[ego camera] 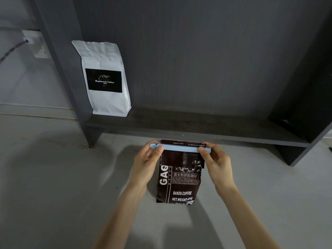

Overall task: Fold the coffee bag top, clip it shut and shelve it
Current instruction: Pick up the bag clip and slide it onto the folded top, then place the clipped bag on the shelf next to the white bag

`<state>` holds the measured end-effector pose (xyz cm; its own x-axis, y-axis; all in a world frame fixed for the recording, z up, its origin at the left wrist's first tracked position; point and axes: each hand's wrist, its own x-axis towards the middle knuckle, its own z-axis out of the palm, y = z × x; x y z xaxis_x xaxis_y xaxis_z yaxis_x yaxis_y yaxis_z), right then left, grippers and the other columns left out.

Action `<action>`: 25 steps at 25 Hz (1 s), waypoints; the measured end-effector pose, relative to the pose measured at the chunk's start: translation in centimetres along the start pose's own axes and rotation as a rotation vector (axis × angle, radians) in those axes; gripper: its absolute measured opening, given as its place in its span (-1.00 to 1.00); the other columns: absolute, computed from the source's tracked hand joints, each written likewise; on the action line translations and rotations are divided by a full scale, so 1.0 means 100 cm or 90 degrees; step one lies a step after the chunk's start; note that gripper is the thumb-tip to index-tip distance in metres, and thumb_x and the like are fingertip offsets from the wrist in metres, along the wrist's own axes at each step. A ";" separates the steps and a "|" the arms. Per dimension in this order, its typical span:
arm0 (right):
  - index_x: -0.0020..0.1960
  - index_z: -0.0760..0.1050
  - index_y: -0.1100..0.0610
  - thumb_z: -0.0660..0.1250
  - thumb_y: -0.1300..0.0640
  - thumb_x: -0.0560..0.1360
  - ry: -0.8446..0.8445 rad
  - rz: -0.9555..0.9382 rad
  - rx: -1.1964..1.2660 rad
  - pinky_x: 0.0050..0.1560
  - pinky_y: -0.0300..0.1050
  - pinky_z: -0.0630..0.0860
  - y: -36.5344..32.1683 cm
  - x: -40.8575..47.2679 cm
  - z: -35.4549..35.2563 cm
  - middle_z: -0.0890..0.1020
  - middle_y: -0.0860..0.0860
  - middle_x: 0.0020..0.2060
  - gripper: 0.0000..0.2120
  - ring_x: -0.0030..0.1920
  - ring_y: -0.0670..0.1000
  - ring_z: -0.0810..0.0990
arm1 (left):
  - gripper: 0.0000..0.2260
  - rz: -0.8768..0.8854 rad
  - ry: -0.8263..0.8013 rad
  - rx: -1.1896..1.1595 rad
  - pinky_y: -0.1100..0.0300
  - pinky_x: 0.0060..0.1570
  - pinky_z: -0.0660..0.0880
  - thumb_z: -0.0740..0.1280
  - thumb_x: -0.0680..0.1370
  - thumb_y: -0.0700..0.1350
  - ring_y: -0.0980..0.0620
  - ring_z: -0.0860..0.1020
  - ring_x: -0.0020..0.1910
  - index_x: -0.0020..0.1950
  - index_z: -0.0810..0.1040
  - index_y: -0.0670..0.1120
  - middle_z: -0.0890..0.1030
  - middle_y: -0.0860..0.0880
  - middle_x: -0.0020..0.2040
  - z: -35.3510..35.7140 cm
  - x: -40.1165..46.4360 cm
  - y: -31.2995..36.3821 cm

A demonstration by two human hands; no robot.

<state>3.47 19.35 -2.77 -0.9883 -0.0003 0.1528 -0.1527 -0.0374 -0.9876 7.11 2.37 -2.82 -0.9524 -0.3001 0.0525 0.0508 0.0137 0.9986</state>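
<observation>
A dark brown coffee bag (pixel 179 184) stands upright on the grey floor in front of a low dark shelf (pixel 197 128). Its top is folded over, and a long pale blue clip (pixel 180 147) lies across the fold. My left hand (pixel 147 159) pinches the clip's left end, thumb on the front. My right hand (pixel 215 159) pinches the clip's right end the same way. Both hands hold the clip and the bag top together.
A white coffee bag (pixel 106 78) with a black label stands at the left end of the shelf board, leaning on the back panel. The shelf's side panels rise at left and right. A wall socket (pixel 38 44) with a cable is at far left.
</observation>
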 end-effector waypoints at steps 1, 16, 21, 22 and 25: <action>-0.18 0.48 0.01 0.28 0.25 0.46 0.000 -0.001 0.005 -0.44 -0.45 0.47 0.000 0.000 0.000 0.58 -0.03 -0.35 -0.86 -0.41 -0.23 0.59 | -0.92 -0.003 0.000 0.000 0.31 -0.13 0.39 0.27 0.49 -0.05 0.28 0.54 -0.14 -0.12 0.50 0.16 0.60 0.15 -0.08 0.000 0.000 -0.001; 0.12 0.43 0.06 0.28 0.21 0.46 0.017 -0.016 0.039 -0.32 -0.41 0.54 0.016 -0.006 0.004 0.59 0.00 -0.22 -0.76 -0.23 -0.15 0.61 | -0.84 0.025 0.012 -0.055 0.61 -0.19 0.41 0.30 0.48 -0.11 0.42 0.55 -0.09 0.01 0.55 0.12 0.61 0.20 -0.05 -0.002 0.000 -0.010; 0.15 0.43 0.09 0.28 0.25 0.46 -0.014 0.005 0.003 -0.17 -0.42 0.54 0.036 -0.015 0.000 0.60 -0.02 -0.01 -0.73 -0.05 -0.05 0.60 | -0.74 0.040 -0.052 -0.024 0.58 -0.16 0.42 0.28 0.48 -0.24 0.43 0.54 -0.13 0.12 0.48 0.01 0.57 0.15 -0.01 -0.003 -0.003 -0.024; 0.20 0.41 0.08 0.27 0.24 0.46 -0.024 0.006 -0.018 -0.11 -0.37 0.56 0.039 -0.016 0.000 0.59 0.00 0.06 -0.69 0.00 -0.06 0.60 | -0.73 0.046 -0.068 -0.002 0.55 -0.13 0.44 0.28 0.48 -0.24 0.42 0.54 -0.11 0.14 0.47 0.00 0.57 0.15 0.01 -0.003 -0.005 -0.031; 0.28 0.34 0.03 0.27 0.25 0.47 -0.047 0.002 -0.076 0.16 -0.10 0.51 0.048 -0.024 -0.001 0.55 0.00 0.18 -0.59 0.15 -0.06 0.53 | -0.64 0.039 -0.111 0.061 0.42 0.04 0.46 0.34 0.45 -0.12 0.31 0.54 0.06 0.23 0.42 0.04 0.57 0.18 0.08 -0.003 -0.012 -0.056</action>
<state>5.10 19.31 -7.90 -0.9864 -0.0740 0.1471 -0.1530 0.0814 -0.9849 8.01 2.37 -8.46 -0.9865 -0.1263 0.1047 0.0896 0.1194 0.9888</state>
